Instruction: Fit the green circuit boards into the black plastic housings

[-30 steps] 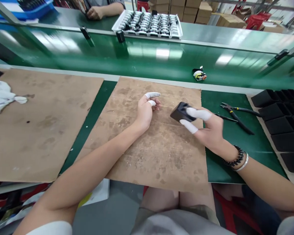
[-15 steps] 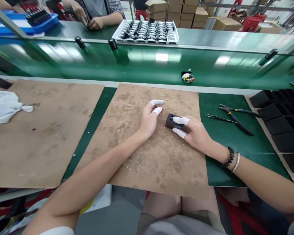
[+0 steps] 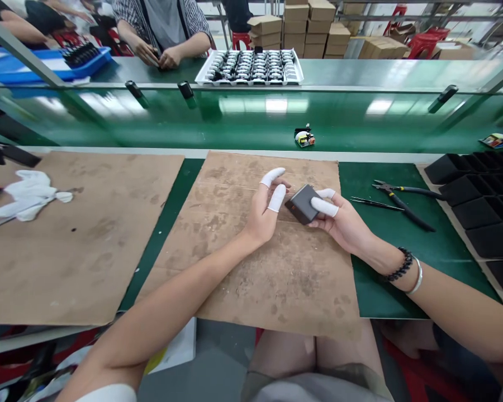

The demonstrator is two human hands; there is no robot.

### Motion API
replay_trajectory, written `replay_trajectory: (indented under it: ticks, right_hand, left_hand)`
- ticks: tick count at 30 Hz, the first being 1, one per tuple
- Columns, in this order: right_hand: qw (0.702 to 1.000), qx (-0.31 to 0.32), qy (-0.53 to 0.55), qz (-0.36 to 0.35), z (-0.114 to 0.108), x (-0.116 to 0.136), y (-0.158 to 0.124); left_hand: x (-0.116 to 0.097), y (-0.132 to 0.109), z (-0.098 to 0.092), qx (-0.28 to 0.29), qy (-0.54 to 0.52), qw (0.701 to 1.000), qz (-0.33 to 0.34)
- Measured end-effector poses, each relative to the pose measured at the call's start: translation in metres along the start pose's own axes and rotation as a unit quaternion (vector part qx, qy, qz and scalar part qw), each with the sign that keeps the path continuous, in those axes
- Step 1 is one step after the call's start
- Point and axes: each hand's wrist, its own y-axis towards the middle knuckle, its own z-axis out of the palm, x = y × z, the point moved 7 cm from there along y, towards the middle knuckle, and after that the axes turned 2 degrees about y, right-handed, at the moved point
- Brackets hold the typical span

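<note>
A small black box-like part [image 3: 302, 204] is tilted above the cardboard sheet [image 3: 251, 279], gripped between thumb and fingers of my right hand [image 3: 347, 226]. Just left of the part, my left hand [image 3: 265, 209] has thumb and index finger apart, with nothing visible between them. White finger covers sit on the thumb and index finger of both hands. Pliers [image 3: 396, 198] with dark handles and thin black tweezers [image 3: 375, 204] lie on the green surface to the right.
Black bins [image 3: 482, 209] stand at the right edge. White gloves [image 3: 31, 195] lie on the left cardboard [image 3: 96, 262]. A small colourful piece [image 3: 305, 138] is on the green belt. Behind it are a white tray [image 3: 249, 82] of parts and a person's hands [image 3: 161, 57].
My right hand has raised and turned the black part, so a broad flat face now shows. My left hand has shifted slightly right, its thumb and finger still apart. The whole view has moved a little.
</note>
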Motion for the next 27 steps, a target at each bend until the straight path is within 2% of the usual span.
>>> replay_trajectory:
  ticks: [2,4,6,12,15,18,23,27]
  right_hand:
    - [0.991,0.018,0.109,0.078,0.003,-0.008,0.002]
    - [0.983,0.04,0.147,0.102,0.007,-0.008,0.001]
    - [0.979,0.051,0.156,0.118,0.012,-0.008,-0.003]
    - [0.972,0.041,0.165,0.162,0.018,-0.013,-0.017]
    - [0.972,0.07,0.149,0.169,0.02,-0.013,-0.018]
    - [0.977,0.091,0.121,0.152,0.021,-0.01,-0.014]
    - [0.993,0.004,0.103,0.052,0.01,0.003,-0.006]
    - [0.998,-0.011,0.052,0.023,0.005,0.011,-0.006]
  left_hand:
    - [-0.008,-0.002,0.002,0.01,0.013,0.999,0.048]
    - [-0.016,-0.006,0.008,0.033,0.055,0.994,0.086]
    - [-0.021,-0.009,0.011,0.029,0.088,0.991,0.096]
    - [-0.022,-0.013,0.01,0.011,0.057,0.998,0.019]
    - [-0.024,-0.015,0.006,-0.003,0.039,0.999,-0.009]
    - [-0.025,-0.015,0.005,-0.008,-0.022,0.999,-0.035]
    - [-0.017,-0.012,0.012,0.022,-0.184,0.975,-0.123]
    - [-0.017,-0.012,0.011,0.012,-0.168,0.976,-0.135]
